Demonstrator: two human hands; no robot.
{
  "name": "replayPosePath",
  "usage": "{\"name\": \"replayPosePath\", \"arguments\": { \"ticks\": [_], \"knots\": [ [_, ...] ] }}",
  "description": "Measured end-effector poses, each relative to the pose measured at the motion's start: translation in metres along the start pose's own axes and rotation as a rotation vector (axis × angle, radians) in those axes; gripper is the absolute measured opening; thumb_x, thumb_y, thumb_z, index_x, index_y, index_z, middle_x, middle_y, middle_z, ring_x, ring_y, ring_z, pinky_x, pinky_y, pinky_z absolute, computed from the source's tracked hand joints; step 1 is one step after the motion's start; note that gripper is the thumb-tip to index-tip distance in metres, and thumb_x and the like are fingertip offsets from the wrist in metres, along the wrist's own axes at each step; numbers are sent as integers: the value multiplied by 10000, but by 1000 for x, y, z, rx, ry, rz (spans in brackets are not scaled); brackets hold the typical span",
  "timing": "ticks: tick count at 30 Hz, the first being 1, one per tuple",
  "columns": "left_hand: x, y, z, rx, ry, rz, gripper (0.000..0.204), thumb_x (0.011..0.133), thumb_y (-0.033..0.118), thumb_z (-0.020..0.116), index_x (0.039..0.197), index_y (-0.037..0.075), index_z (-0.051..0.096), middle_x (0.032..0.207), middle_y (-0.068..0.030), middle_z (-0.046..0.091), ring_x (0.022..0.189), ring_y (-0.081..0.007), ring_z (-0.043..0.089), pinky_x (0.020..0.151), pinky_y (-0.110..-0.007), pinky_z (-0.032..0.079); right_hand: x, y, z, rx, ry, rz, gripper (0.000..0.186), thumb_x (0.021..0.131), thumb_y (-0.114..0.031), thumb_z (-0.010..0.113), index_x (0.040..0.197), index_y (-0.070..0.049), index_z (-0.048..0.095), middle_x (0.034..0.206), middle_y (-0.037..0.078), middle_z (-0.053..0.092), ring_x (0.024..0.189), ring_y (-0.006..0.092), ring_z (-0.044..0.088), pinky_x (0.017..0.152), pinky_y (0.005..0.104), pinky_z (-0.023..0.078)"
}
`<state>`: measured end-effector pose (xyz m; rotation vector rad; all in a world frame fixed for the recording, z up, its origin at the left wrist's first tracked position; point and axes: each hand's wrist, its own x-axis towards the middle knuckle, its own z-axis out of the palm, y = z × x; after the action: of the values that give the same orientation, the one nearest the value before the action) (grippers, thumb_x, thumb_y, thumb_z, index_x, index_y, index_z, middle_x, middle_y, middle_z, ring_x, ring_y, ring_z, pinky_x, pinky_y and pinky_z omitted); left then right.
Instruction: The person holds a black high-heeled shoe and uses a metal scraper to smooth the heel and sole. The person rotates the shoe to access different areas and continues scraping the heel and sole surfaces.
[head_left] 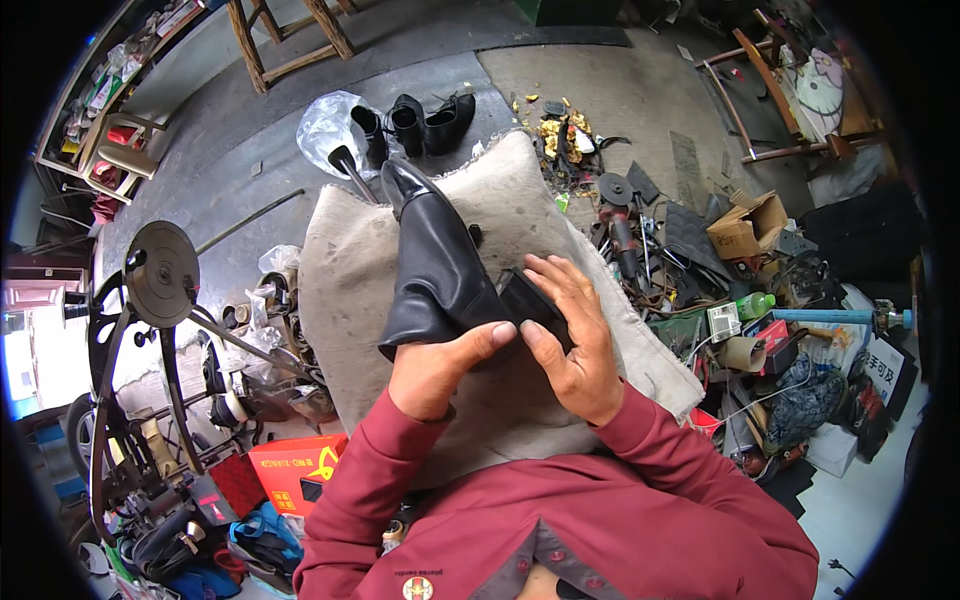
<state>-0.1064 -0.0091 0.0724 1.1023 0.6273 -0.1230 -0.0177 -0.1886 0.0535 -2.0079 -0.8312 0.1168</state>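
A black leather boot (425,260) lies on its side above the beige cloth (340,260) across my lap, its toe pointing away from me. My left hand (435,370) grips the boot at the near end, thumb on the leather, other fingers hidden beneath. My right hand (575,350) holds the boot around its dark blocky heel (520,298), fingers along the far side and thumb close to my left thumb. A small dark piece (474,235) shows just beside the boot.
Several black shoes (437,125) and a plastic bag (328,125) sit ahead on the floor near scraps (565,140). A metal machine with a round wheel (160,270) stands left, near an orange box (295,470). An angle grinder (620,225), cardboard box (745,225) and clutter crowd the right.
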Motion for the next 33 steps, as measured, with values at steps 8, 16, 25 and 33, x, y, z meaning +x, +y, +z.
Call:
{"name": "replayPosePath", "arguments": {
  "ticks": [8,16,25,33],
  "knots": [
    [10,2,-12,111,94,359,400,806,115,740,1165,-59,699,1164,-138,707,1078,-224,678,981,-351,518,-8,95,-68,202,280,204,307,963,-194,648,1193,8,674,1187,125,655,1009,200,652,881,325,513],
    [37,-10,-45,304,176,423,323,865,178,699,1058,-78,736,1043,-145,740,992,-225,700,971,-368,516,-130,249,-136,-301,323,829,163,928,-163,693,933,-5,732,700,16,658,593,82,578,557,285,472],
    [40,-19,-54,145,146,342,406,880,246,635,1078,-100,709,1069,-191,737,1014,-261,716,945,-366,539,-209,276,-90,-492,62,993,488,754,-292,842,1091,3,647,1072,238,664,990,393,672,850,464,539],
    [37,-8,-23,164,192,385,784,717,192,713,1432,-35,484,1273,-132,627,1087,-257,647,990,-370,507,-223,286,-68,-657,-34,1032,365,926,-281,594,1210,-73,498,1233,222,531,1118,429,599,891,513,514]
  ]
}}
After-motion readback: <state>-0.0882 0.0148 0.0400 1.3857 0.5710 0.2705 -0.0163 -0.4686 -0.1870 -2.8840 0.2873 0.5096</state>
